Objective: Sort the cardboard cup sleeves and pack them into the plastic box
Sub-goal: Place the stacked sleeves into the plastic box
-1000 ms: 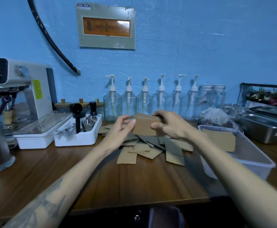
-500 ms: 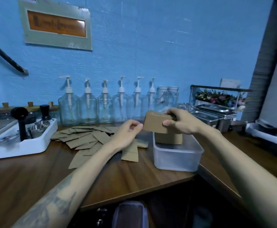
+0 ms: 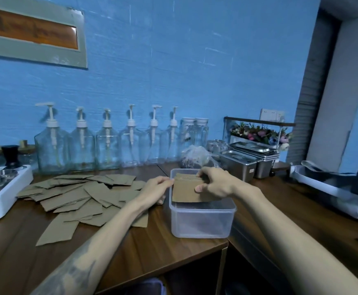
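inside plastic box (image 3: 201, 222), stacked sleeves (image 3: 186, 191)

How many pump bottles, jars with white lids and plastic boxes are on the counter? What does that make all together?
Pump bottles: 6
Jars with white lids: 2
Plastic boxes: 1
Total: 9

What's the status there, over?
Right hand grips brown cardboard sleeve stack inside clear plastic box. Left hand steadies its edge. Nothing blocking.
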Demonstrator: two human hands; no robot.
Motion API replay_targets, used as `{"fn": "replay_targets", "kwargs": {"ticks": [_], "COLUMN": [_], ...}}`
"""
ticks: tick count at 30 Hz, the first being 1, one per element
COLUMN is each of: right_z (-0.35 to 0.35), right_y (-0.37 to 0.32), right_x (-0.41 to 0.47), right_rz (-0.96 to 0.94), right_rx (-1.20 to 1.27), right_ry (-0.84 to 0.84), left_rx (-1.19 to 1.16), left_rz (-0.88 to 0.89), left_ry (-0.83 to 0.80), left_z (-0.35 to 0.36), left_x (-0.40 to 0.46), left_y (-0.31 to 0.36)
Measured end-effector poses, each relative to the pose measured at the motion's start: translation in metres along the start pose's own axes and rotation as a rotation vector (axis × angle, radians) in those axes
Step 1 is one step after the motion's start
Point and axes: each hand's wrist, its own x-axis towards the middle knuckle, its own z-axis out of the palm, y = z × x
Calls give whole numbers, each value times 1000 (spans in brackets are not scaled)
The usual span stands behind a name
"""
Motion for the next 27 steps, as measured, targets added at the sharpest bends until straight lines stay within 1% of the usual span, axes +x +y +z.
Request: {"fn": "replay_targets", "kwargs": {"ticks": [2,4,7,12,17,24,27], "right_z": [7,14,17,17,17,17,16], "right_y": [5,11,18,17,18,19,17], "right_x": [8,16,24,32,37,36,34], "right_rz": [3,-12,-12,-94,-71,-55,-39], "right_rx": [-19,-27,-6,-114,-155,-118,-67], "right_ry": [-22,-11,20,78,119,118,112], "left_rx": [-59,-87,-94,-103,-116,-143,-196], "left_rz": [1,21,36,34,23,10,20], "left_ry": [-30,-26,10,34,36,10,3], "left_z": [2,2,5,6,4,4,1], "left_x": [0,1,3,6,5,1,0], "left_y": [-4,-6,-7,-7,-9,-10,-9]}}
